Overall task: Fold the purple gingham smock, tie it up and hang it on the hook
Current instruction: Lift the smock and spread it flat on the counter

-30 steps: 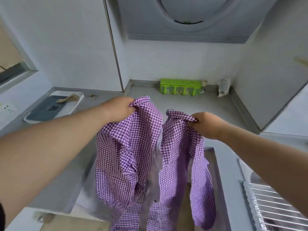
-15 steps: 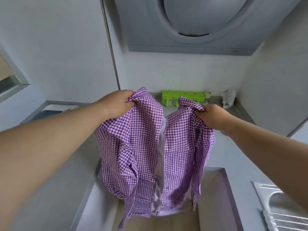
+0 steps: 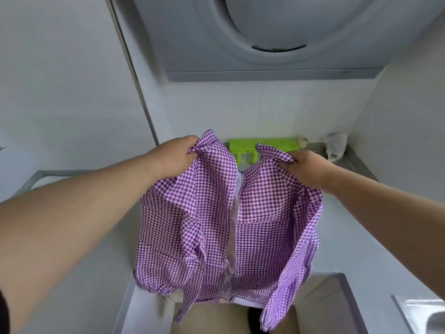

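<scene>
Left hand [image 3: 177, 156] and right hand [image 3: 304, 168] each pinch a top corner of the purple gingham smock [image 3: 224, 227], fingers curled into the cloth. Garment hangs open between and below them, above the countertop [image 3: 356, 239]. Green rack [image 3: 265, 147] sits beyond. Early stage: nothing folded or tied yet, judging by the drape; no hook visible.

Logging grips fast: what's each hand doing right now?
Left hand: grips the purple gingham smock at its top left edge.
Right hand: grips the smock's top right edge.
</scene>
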Tool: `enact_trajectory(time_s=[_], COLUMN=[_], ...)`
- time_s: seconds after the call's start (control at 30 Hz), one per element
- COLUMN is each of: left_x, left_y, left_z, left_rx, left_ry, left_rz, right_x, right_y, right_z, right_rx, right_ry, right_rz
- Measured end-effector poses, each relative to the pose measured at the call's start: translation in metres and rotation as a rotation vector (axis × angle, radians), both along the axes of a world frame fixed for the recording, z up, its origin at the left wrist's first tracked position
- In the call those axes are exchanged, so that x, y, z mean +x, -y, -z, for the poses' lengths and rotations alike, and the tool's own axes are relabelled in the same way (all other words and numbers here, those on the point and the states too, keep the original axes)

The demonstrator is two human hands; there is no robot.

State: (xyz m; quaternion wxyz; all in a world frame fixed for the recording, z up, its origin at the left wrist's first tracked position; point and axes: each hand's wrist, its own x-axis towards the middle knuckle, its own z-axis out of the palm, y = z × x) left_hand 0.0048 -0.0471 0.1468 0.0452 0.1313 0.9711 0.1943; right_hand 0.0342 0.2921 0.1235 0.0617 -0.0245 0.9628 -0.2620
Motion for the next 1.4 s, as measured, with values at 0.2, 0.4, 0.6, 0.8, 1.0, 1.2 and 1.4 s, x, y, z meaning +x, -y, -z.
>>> enact_trajectory(time_s=[0.2, 0.4, 0.6, 0.8, 1.0, 1.2, 1.4], left_x=[-0.074, -0.135, -0.165, -0.187, -0.204, -0.215, -0.219], left_y=[-0.021, -0.035, -0.039, -0.033, -0.035, -0.050, -0.045], left_z=[0.019, 0.041, 0.068, 0.084, 0.091, 0.095, 0.143], left_rx=[-0.038, -0.114, -0.173, -0.130, -0.153, 0.130, -0.100], left_ry=[0.040, 0.080, 0.130, 0.127, 0.131, 0.041, 0.160], left_rz=[-0.027, -0.087, -0.099, -0.039, -0.023, -0.135, -0.155], right_x=[-0.092, -0.167, -0.209, -0.233, -0.241, -0.241, -0.259], right_y=[-0.024, -0.042, -0.043, -0.039, -0.037, -0.044, -0.047], right_z=[0.019, 0.037, 0.059, 0.083, 0.093, 0.100, 0.139], right_rx=[0.039, 0.110, 0.200, 0.174, 0.170, 0.104, 0.331], right_ry=[0.032, 0.011, 0.032, 0.079, 0.033, -0.309, -0.130], right_rz=[-0.099, -0.135, -0.121, -0.140, -0.204, -0.245, -0.228])
